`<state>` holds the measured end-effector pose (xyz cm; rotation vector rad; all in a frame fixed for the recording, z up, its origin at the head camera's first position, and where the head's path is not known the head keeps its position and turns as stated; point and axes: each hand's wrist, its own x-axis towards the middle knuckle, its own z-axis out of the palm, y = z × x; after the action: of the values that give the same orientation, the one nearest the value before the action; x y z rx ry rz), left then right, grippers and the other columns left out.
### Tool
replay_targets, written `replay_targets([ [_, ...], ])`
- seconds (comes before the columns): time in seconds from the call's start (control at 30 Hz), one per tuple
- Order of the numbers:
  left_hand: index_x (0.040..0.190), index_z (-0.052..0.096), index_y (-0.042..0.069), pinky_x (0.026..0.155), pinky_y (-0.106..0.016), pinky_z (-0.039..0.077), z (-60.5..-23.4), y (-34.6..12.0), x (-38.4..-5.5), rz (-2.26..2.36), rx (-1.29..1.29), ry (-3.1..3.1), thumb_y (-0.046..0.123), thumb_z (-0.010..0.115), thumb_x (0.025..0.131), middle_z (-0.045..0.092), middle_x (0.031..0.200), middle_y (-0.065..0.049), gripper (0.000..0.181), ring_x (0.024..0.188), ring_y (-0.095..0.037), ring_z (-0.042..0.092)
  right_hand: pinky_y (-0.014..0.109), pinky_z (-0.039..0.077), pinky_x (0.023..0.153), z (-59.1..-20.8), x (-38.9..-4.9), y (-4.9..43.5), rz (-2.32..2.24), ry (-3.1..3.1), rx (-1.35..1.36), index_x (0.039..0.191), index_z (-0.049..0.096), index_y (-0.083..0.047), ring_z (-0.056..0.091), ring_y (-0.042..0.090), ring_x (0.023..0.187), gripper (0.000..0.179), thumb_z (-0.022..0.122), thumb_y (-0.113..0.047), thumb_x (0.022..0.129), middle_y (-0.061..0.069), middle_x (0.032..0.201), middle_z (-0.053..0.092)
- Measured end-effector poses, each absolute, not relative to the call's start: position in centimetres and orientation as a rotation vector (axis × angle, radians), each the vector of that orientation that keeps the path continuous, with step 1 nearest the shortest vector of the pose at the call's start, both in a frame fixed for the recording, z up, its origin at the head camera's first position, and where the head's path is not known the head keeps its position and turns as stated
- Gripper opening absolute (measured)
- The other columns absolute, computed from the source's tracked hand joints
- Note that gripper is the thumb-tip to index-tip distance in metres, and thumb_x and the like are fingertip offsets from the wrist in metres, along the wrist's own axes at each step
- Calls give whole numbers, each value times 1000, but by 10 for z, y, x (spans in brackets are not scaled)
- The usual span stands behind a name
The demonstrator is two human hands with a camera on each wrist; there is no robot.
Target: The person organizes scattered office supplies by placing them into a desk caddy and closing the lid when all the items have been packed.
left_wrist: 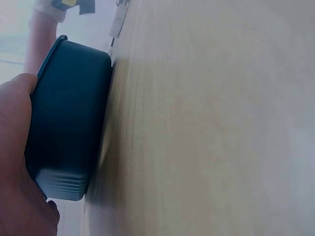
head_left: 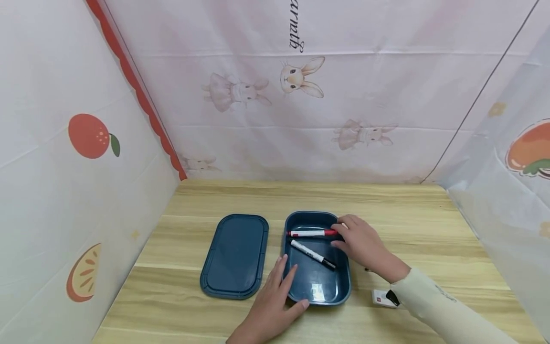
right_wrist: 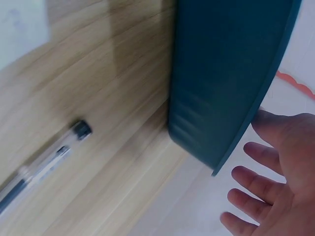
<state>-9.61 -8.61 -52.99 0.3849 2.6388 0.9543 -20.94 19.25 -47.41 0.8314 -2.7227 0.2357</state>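
Note:
A dark blue rectangular box [head_left: 318,286] stands uncovered on the wooden table. Inside it, a white marker with red ends [head_left: 311,233] lies crosswise near the far end, and a white marker with a black cap [head_left: 313,254] lies slanted in the middle. My left hand [head_left: 275,306] rests on the box's near left corner, fingers spread along the rim and thumb at the near edge. At the far right rim is my right hand [head_left: 361,241], its fingertips over the red marker's cap end. In the right wrist view its fingers are loosely bent and apart, thumb beside the rim.
To the left of the box lies a matching blue lid [head_left: 235,255], flat on the table [head_left: 180,296]. A small white item [head_left: 382,298] sits under the right forearm. In the right wrist view, a clear pen with a dark cap [right_wrist: 44,164] lies right of the box. Printed cloth walls surround the table.

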Motion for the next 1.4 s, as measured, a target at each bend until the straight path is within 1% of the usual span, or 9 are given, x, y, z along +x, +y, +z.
replay_targets([
  [0.1, 161, 22, 37, 114, -69, 27, -529, -86, -96, 955, 380, 2637, 77, 48, 91, -15, 167, 21, 84, 158, -22, 0, 45, 57, 91, -472, -206, 198, 231, -2752, 790, 119, 72, -9, 61, 30, 115, 44, 81, -36, 86, 14, 122, 66],
  [0.17, 161, 23, 37, 114, -69, 27, -529, -87, -96, 959, 380, 2640, 76, 48, 91, -14, 167, 20, 84, 158, -22, 0, 45, 58, 88, -470, -204, 202, 241, -2777, 761, 121, 71, -9, 60, 30, 116, 45, 80, -36, 87, 14, 123, 65],
  [0.37, 160, 23, 38, 114, -69, 27, -531, -86, -97, 968, 385, 2649, 77, 48, 91, -13, 167, 21, 84, 158, -22, 1, 50, 56, 91, -468, -195, 221, 300, -2859, 662, 128, 67, -7, 57, 32, 122, 48, 77, -34, 90, 15, 128, 62],
  [0.5, 160, 23, 38, 114, -69, 26, -532, -86, -97, 964, 385, 2654, 77, 49, 90, -14, 167, 21, 84, 158, -22, 0, 53, 55, 91, -468, -190, 233, 309, -2876, 632, 129, 66, -6, 57, 35, 123, 48, 76, -33, 91, 17, 129, 62],
  [0.67, 161, 23, 37, 115, -69, 25, -532, -86, -97, 963, 393, 2656, 76, 49, 91, -14, 167, 21, 84, 158, -22, 0, 54, 56, 90, -469, -184, 247, 314, -2872, 624, 128, 66, -4, 58, 37, 120, 48, 77, -33, 90, 19, 128, 62],
  [0.93, 161, 22, 37, 114, -69, 26, -534, -86, -96, 961, 407, 2658, 75, 49, 91, -15, 167, 20, 84, 158, -22, 0, 53, 55, 91, -477, -175, 267, 279, -2876, 623, 126, 67, -5, 61, 36, 116, 47, 77, -33, 90, 16, 123, 66],
  [1.1, 161, 22, 37, 114, -69, 26, -534, -86, -95, 958, 407, 2660, 75, 49, 91, -15, 166, 21, 84, 158, -22, 0, 53, 56, 88, -483, -168, 278, 268, -2857, 607, 123, 68, -4, 63, 36, 113, 46, 78, -32, 88, 16, 120, 67],
  [1.27, 161, 22, 36, 115, -69, 26, -535, -87, -96, 953, 409, 2657, 75, 49, 91, -15, 166, 21, 84, 158, -22, 0, 51, 57, 83, -488, -163, 287, 246, -2814, 611, 118, 71, -5, 65, 34, 106, 43, 81, -29, 85, 14, 114, 69],
  [1.4, 161, 22, 36, 115, -69, 26, -534, -87, -96, 950, 411, 2660, 75, 49, 92, -14, 167, 20, 84, 158, -23, 0, 51, 56, 83, -494, -158, 293, 240, -2785, 621, 114, 72, -5, 66, 33, 102, 40, 83, -27, 83, 12, 110, 70],
])
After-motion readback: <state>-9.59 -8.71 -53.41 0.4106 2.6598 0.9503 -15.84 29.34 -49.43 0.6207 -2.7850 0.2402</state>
